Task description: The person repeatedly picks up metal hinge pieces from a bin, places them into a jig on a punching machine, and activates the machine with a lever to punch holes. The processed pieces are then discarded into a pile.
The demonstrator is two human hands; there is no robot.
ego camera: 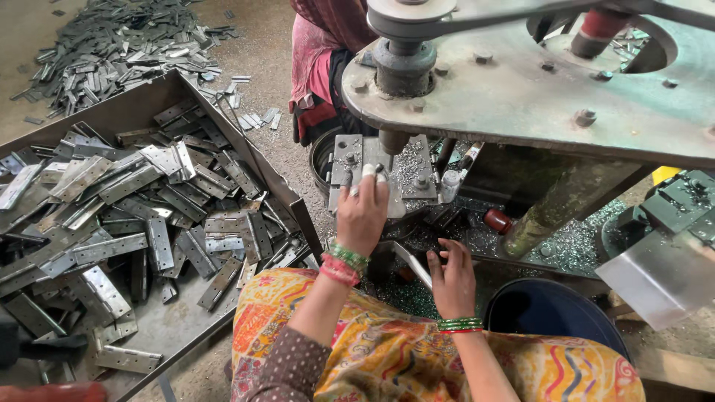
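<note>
A seated worker's left hand (363,212) presses curled fingers on a small grey metal plate (372,173) beneath the drill spindle, the right hand (451,277) loosely gripping a steel lever (412,264), beside a tray of hinges (141,223).

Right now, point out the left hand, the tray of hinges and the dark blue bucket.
left hand (363,212), head view, on the back of the hand.
tray of hinges (195,97), head view, on its bare right wall.
dark blue bucket (555,313), head view, on its inside.
</note>
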